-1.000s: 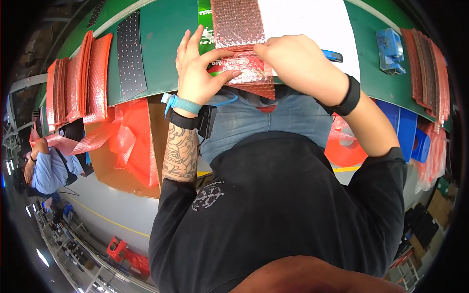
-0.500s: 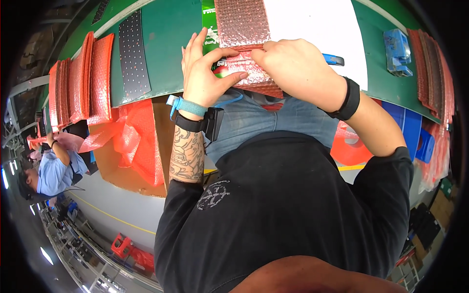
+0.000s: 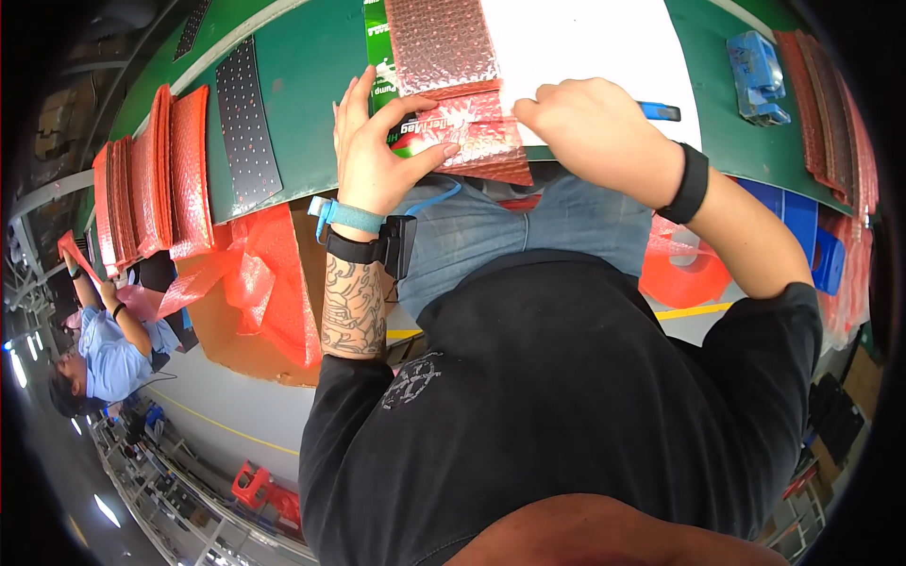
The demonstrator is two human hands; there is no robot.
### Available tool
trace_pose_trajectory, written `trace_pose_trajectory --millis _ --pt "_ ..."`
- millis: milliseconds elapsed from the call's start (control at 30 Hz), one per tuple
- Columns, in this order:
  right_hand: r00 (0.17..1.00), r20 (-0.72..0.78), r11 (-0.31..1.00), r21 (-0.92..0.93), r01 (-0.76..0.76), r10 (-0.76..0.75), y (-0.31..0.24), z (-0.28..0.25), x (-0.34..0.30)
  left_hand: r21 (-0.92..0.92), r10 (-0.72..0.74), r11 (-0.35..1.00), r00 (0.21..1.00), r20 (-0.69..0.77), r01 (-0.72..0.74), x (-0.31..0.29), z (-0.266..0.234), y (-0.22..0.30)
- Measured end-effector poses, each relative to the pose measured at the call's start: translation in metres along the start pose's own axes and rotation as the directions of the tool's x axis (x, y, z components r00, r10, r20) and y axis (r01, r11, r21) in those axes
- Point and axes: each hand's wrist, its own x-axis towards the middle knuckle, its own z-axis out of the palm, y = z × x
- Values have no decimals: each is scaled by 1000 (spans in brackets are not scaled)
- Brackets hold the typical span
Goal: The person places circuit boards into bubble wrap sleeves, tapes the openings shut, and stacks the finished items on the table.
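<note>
A red bubble-wrap bag point(image 3: 444, 47) lies on the bench in front of me, over a printed green sheet or package point(image 3: 377, 47). Its near end point(image 3: 486, 141) reaches the bench edge, and coloured print shows beside and through it. My left hand point(image 3: 373, 156) rests at the left of this end, fingers spread, with forefinger and thumb lying on the bag. Just to its right, my right hand point(image 3: 599, 137) is closed and apart from the bag, above the white sheet point(image 3: 595, 42). Whatever its fingers hold, if anything, is hidden.
A blue utility knife point(image 3: 659, 111) lies on the white sheet. Bubble-wrap bags stand in rows at left point(image 3: 189, 170) and right point(image 3: 816, 123). Clear-and-blue packs point(image 3: 758, 80) sit at right. A cardboard box point(image 3: 255, 363) holds red wrap. Another person point(image 3: 113, 344) works at far left.
My right hand has come away from the bag toward the right. My left hand remains on the bag's near end. The whole view has shifted slightly.
</note>
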Motion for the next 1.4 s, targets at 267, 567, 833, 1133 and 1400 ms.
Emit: trace_pose_trajectory --millis 267,567,833,1133,1400 --pt "972 -66 973 66 -222 227 67 -23 -63 5 -38 999 998 58 38 -2 -16 9" --pt "754 -301 795 399 -456 583 166 34 -23 75 111 991 994 -3 -111 -16 -12 44" --pt "730 -484 872 187 -452 482 93 -10 -54 299 246 929 967 -61 -218 -11 31 56" --pt "194 -255 301 500 -812 947 200 -66 -225 217 227 947 971 74 -238 -20 22 61" --pt "330 -4 247 672 -698 944 232 -44 -239 207 155 969 985 -72 -137 -14 23 58"
